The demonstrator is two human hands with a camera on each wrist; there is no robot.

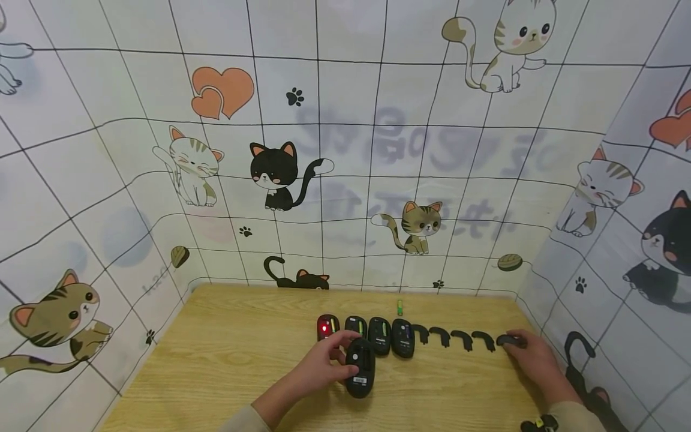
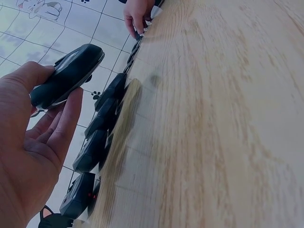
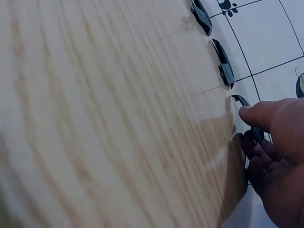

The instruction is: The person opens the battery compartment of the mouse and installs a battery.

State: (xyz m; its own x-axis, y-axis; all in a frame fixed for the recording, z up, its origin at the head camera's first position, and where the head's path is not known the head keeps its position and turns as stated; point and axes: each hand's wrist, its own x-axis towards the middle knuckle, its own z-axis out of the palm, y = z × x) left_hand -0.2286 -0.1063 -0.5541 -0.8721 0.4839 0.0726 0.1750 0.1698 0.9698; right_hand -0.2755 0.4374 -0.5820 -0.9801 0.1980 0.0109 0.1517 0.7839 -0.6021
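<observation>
My left hand (image 1: pixel 318 367) holds a black computer mouse (image 1: pixel 360 371) above the table, thumb on one side and fingers on the other. Its underside faces the head camera, showing a bare battery recess and a white label. In the left wrist view the mouse (image 2: pixel 69 76) is gripped by its edges. At the right end of a row of parts, my right hand (image 1: pixel 535 360) pinches a dark curved mouse cover (image 1: pixel 505 340) between thumb and fingers. Part of this cover (image 3: pixel 257 135) is hidden by the thumb in the right wrist view.
Several mice lie bottom up in a row, one red (image 1: pixel 333 324) with a glowing light, others black (image 1: pixel 402 339). Several black covers (image 1: pixel 462 340) continue the row rightward. A green battery (image 1: pixel 400 308) is behind them on the wooden table (image 1: pixel 227 348). Cat-print curtains (image 1: pixel 345 198) surround the table.
</observation>
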